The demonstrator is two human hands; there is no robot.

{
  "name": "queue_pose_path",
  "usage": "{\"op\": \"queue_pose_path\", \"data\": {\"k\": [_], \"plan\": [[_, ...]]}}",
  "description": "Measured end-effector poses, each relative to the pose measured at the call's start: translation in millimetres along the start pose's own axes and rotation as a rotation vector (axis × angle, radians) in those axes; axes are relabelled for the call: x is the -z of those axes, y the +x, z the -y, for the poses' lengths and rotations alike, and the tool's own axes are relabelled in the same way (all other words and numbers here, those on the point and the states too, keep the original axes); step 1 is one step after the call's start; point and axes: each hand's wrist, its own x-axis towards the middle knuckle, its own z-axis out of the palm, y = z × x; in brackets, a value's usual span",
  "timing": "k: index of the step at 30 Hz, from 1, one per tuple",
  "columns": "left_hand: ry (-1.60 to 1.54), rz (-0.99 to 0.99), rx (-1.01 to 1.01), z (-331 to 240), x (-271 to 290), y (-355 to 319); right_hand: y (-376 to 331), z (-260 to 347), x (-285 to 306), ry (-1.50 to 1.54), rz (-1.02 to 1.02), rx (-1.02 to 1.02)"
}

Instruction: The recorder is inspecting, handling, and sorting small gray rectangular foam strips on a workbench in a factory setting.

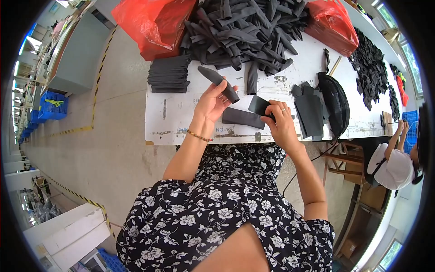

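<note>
My left hand is closed around a dark fabric tube, raised slantwise above the front of the table. In my right hand, a flat dark grey-green piece is pinched between thumb and fingers; its material cannot be made out. A flat black fabric strip lies on the table under and between my hands, its right end near my right fingers. Just beyond them, another black tube points toward me. Right of my right hand lies a loose stack of flat dark pieces.
A big heap of black fabric tubes covers the back of the white table, between two red plastic bags. Folded strips are stacked at left. A black elongated object lies at right. Another person works farther right.
</note>
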Motion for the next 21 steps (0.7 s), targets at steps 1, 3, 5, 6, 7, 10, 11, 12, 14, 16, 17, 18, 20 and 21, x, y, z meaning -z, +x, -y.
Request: {"op": "queue_pose_path", "data": {"k": [1, 3, 5, 6, 7, 10, 11, 12, 14, 16, 17, 18, 20, 21], "plan": [[0.013, -0.005, -0.045, -1, -2, -2, 3, 6, 2, -0.067, 0.003, 0.066], [0.054, -0.056, -0.077, -4, -6, -3, 6, 17, 0, -0.002, -0.027, 0.009], [0.095, -0.104, -0.108, -4, -8, -2, 9, 19, -2, 0.052, -0.01, 0.019], [0.096, -0.099, -0.13, -4, -9, 0, 10, 22, -3, 0.052, -0.008, 0.02], [0.097, -0.095, -0.153, -3, -10, 1, 12, 27, -4, 0.027, -0.037, 0.049], [0.08, -0.088, -0.154, -2, -13, 0, 19, 35, -5, -0.047, -0.076, 0.111], [0.079, -0.088, -0.154, -2, -14, 0, 21, 36, -5, -0.096, -0.086, 0.144], [0.084, -0.095, -0.148, -2, -14, 1, 22, 36, -6, -0.095, -0.085, 0.146], [0.088, -0.101, -0.143, 0, -14, 0, 26, 37, -7, -0.149, -0.103, 0.176], [0.094, -0.057, -0.127, 2, -13, 1, 29, 36, -8, -0.165, -0.11, 0.169], [0.093, -0.057, -0.129, 2, -12, 1, 30, 36, -8, -0.181, -0.119, 0.161], [0.084, -0.044, -0.112, 2, -12, 2, 31, 37, -8, -0.18, -0.117, 0.163], [0.073, -0.032, -0.097, 2, -12, 1, 33, 37, -7, -0.206, -0.122, 0.161], [0.063, -0.022, -0.085, 2, -12, 1, 34, 36, -7, -0.206, -0.121, 0.163]]}}
